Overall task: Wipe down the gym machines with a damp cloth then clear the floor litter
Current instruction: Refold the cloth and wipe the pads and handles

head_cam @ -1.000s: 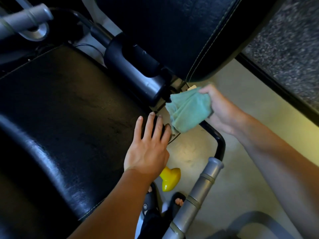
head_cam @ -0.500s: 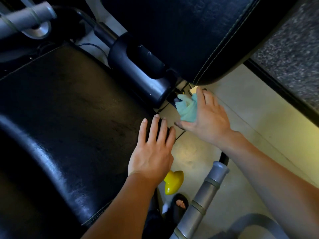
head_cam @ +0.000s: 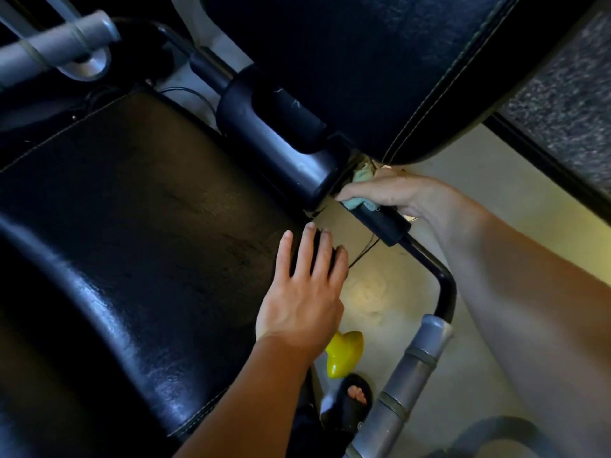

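— Since a second ago our right hand has gone down from beside the backrest into the gap at the seat's far right corner, and the green cloth, which hung loose then, is now bunched up and mostly hidden. Our left hand has stayed where it was.

— How do we hold it?

— Our right fingers curl round the cloth and press it against the black bar just beyond the black roller pad; only two small folds of it show, one above the hand and one under the fingertips. Our left hand lies flat on the seat pad at its right edge, fingers straight and spread, gripping nothing.

— Any writing we can read?

— None that we can make out; a small mark on the black sandal is too tiny to tell.

— What else is around?

— A yellow knob sits below the seat's right edge, near the sandal on the pale floor. A grey ribbed handle caps the bent black bar near our right forearm, and the backrest pad overhangs the cloth.
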